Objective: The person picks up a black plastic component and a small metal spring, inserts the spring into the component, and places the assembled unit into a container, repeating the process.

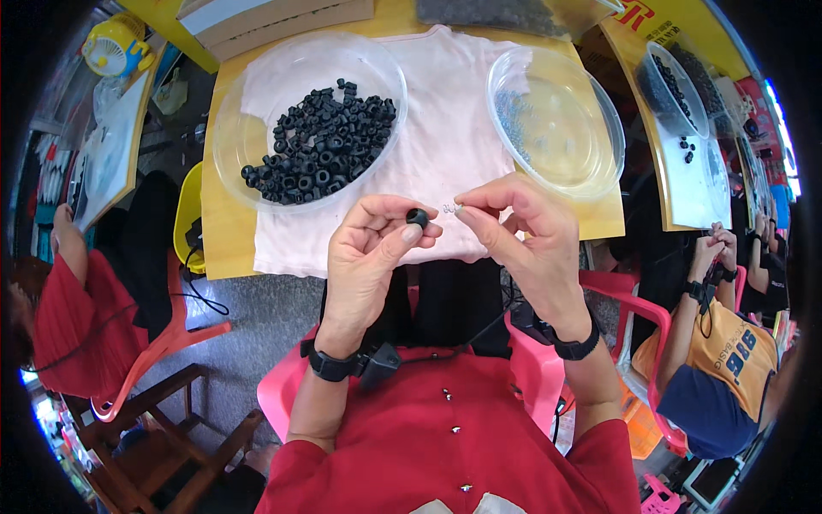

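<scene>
My left hand [372, 248] pinches a small black rubber ring [417, 217] between thumb and fingers, just above the table's near edge. My right hand [522, 231] pinches a tiny silvery metal part [454, 207] at its fingertips, a finger's width to the right of the ring. A clear plastic bowl [248, 184] at the back left holds a heap of several black rings [325, 146]. A second clear bowl [556, 120] at the back right holds a scatter of small silvery parts [516, 116].
A white cloth [445, 146] covers the wooden table [224, 240] under both bowls. Cardboard boxes [274, 21] lie at the far edge. A person in yellow [719, 343] works at the right, a person in red [68, 291] sits at the left. A pink chair [638, 304] stands beside me.
</scene>
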Motion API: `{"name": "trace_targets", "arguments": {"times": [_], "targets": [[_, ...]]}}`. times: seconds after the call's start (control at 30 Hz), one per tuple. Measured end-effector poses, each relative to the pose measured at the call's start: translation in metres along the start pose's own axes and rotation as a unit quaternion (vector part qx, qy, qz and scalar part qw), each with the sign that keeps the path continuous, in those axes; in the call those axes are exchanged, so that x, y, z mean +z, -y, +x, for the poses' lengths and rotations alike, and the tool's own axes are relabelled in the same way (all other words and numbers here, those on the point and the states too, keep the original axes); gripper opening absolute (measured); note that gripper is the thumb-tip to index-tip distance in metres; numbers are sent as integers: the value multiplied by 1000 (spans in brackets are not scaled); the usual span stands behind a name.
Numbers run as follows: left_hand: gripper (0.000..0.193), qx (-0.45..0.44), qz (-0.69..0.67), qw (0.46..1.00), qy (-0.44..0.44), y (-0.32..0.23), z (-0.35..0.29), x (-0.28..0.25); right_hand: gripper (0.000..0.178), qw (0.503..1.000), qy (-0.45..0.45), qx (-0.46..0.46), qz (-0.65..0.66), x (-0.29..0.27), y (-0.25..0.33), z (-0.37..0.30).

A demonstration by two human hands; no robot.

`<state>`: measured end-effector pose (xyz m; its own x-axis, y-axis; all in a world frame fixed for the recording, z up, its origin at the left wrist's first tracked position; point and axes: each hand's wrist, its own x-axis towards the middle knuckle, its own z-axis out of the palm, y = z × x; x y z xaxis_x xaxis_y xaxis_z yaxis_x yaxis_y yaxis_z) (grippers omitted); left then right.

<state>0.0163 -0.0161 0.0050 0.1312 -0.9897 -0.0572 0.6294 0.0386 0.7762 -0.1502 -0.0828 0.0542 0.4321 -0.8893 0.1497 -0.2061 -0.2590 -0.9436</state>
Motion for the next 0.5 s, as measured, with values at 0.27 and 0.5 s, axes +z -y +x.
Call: {"name": "trace_targets", "arguments": {"times": [0.27,0.5], "targets": [[26,38,67,997,5,-2,-12,10,12,991,-8,-122,-54,1,12,-10],[22,-3,37,999,-3,-3,-16,14,16,962,-12,-204,-180,1,8,-13]]}}
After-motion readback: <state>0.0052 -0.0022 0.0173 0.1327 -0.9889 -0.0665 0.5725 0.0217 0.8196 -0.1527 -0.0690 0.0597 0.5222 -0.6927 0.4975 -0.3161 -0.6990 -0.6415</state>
